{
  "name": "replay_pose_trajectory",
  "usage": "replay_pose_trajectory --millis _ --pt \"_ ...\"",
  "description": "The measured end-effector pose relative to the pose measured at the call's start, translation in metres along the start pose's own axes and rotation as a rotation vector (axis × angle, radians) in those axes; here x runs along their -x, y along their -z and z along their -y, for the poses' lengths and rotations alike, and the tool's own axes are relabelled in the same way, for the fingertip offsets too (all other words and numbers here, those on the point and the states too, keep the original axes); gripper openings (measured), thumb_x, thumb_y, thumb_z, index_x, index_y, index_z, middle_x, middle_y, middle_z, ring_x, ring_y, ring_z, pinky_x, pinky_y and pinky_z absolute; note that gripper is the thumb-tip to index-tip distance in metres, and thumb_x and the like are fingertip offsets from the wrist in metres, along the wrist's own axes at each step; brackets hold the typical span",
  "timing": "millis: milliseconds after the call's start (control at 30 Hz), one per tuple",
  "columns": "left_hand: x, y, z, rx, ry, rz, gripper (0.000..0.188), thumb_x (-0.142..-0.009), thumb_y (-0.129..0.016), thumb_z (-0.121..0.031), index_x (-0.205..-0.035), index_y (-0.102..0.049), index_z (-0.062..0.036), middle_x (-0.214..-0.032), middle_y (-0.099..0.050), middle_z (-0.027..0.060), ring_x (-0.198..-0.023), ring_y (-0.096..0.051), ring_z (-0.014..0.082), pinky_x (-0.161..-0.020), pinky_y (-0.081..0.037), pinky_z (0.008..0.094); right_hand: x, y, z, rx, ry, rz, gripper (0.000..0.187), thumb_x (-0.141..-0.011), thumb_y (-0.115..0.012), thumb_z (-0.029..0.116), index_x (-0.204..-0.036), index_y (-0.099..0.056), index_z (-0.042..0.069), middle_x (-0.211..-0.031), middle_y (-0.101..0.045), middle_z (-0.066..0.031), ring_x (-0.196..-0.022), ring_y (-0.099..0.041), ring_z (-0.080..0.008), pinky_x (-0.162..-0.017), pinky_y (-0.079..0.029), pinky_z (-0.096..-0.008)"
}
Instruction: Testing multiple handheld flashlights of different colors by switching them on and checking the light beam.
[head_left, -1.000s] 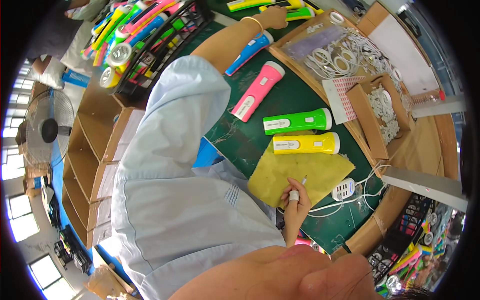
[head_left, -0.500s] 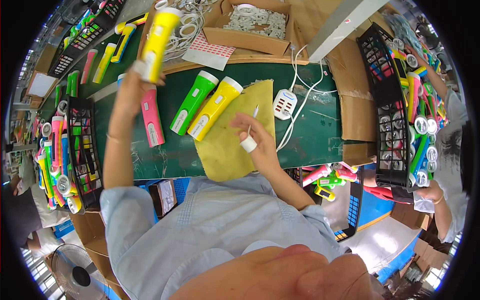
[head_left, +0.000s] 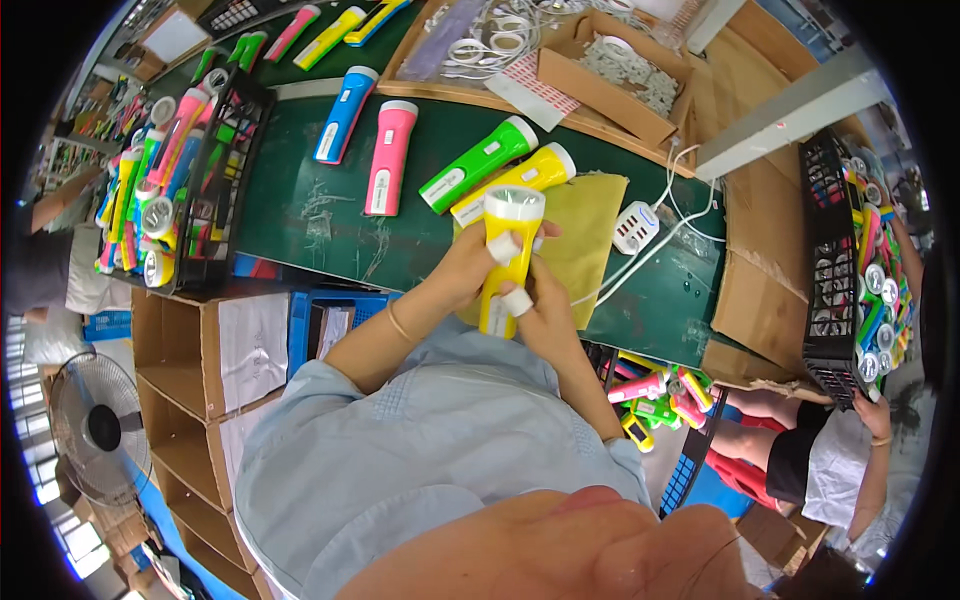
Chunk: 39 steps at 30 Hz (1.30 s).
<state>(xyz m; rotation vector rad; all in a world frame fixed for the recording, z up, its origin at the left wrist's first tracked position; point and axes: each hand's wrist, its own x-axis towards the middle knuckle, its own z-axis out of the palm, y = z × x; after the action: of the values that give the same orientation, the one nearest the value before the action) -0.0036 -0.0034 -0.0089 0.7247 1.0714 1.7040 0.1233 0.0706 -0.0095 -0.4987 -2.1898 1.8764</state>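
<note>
A yellow flashlight [head_left: 512,262] with a clear lens stands nearly upright in front of my chest, gripped from both sides. My left hand [head_left: 468,262] wraps its left side, the thumb with a white wrap pressed on the body. Against its right side lies my right hand [head_left: 548,308], its thumb also wrapped in white. A white cable [head_left: 598,290] runs near my right hand; its end is hidden. Just beyond, another yellow flashlight [head_left: 545,170] and a green flashlight [head_left: 480,164] lie side by side, the yellow one partly on a yellow cloth [head_left: 594,220].
Pink [head_left: 391,160] and blue [head_left: 346,116] flashlights lie further left. A white charging hub [head_left: 635,228] sits right of the cloth. Black crates [head_left: 225,170] of flashlights flank the green table. A cardboard box [head_left: 610,85] of small white parts stands behind. A person's hand [head_left: 874,414] touches the right crate.
My left hand has brought the yellow flashlight from the far left to my chest. My right hand has closed on it too. The view has shifted, showing the blue flashlight more fully.
</note>
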Motion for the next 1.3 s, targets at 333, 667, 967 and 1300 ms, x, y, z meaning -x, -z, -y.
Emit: replay_pose_trajectory --millis 333,667,967,1300 --pt "-0.052 -0.012 -0.026 0.308 0.205 0.004 0.031 -0.078 -0.063 -0.012 -0.103 -0.046 -0.0027 -0.08 -0.055 0.0067 -0.067 -0.058 0.0169 -0.06 -0.051 0.0299 0.011 0.01 -0.051 -0.258 -0.003 -0.308 0.021 -0.087 -0.048 0.003 -0.106 -0.053 -0.005 -0.084 -0.057 -0.0064 -0.071 -0.056 -0.0104 -0.062 -0.048 -0.024" --pt "-0.057 -0.02 -0.017 0.617 0.406 0.037 0.027 -0.086 -0.051 -0.025 -0.105 -0.046 -0.0073 -0.082 -0.056 0.0106 -0.063 -0.057 0.0202 -0.057 -0.051 0.0329 0.011 0.007 -0.058 -0.036 0.165 -0.369 0.027 -0.084 -0.046 -0.001 -0.11 -0.048 -0.002 -0.077 -0.054 -0.0041 -0.066 -0.051 -0.0075 -0.06 -0.041 -0.0191" --pt "-0.053 -0.014 -0.005 0.578 0.424 -0.028 0.036 -0.085 -0.048 -0.028 -0.115 -0.046 -0.0082 -0.085 -0.056 0.0083 -0.062 -0.057 0.0189 -0.058 -0.05 0.0342 0.011 0.003 -0.039 -0.091 0.039 -0.446 0.04 -0.089 -0.042 0.005 -0.128 -0.035 0.003 -0.076 -0.057 -0.0051 -0.061 -0.048 -0.0067 -0.056 -0.038 -0.0196" --pt "-0.042 -0.022 -0.011 0.484 0.425 -0.086 0.027 -0.082 -0.05 -0.024 -0.104 -0.048 -0.0077 -0.078 -0.056 0.0077 -0.062 -0.057 0.0208 -0.055 -0.047 0.0323 0.008 -0.003 -0.046 0.036 0.144 -0.388 0.026 -0.088 -0.041 0.004 -0.113 -0.046 0.0 -0.087 -0.06 -0.0111 -0.077 -0.057 -0.0151 -0.069 -0.044 -0.026"
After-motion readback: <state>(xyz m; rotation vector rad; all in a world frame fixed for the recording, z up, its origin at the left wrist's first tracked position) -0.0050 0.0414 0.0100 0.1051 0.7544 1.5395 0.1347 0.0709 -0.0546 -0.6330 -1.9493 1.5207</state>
